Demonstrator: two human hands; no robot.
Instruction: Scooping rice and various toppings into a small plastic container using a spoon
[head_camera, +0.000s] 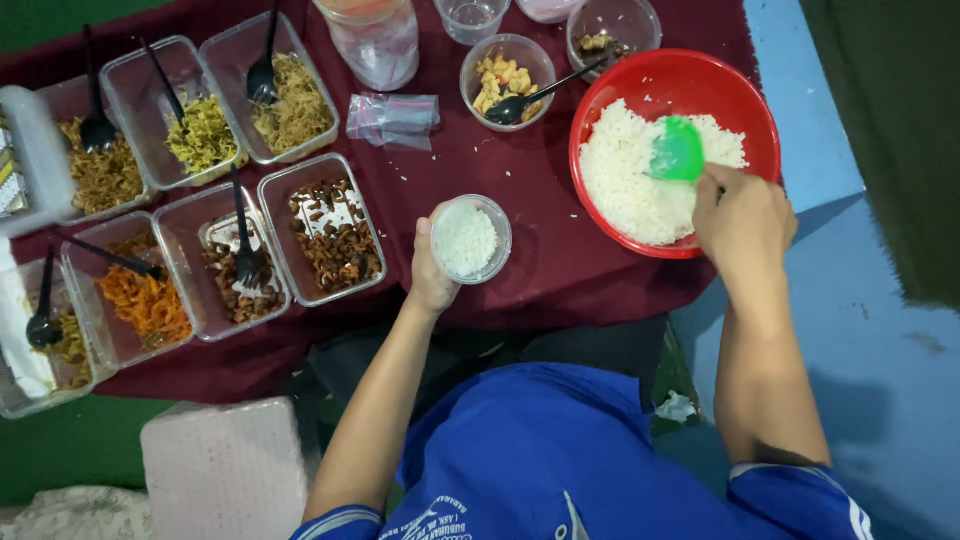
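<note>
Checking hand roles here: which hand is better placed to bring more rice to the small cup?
Likely the right hand: it holds the green spoon in the red bowl of rice. The left hand is occupied holding the small cup.

A dark maroon cloth (520, 200) covers the table, with blue floor (880, 350) to the right.

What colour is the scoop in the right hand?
Green scoop, held by the right hand over the red bowl; head view.
</note>
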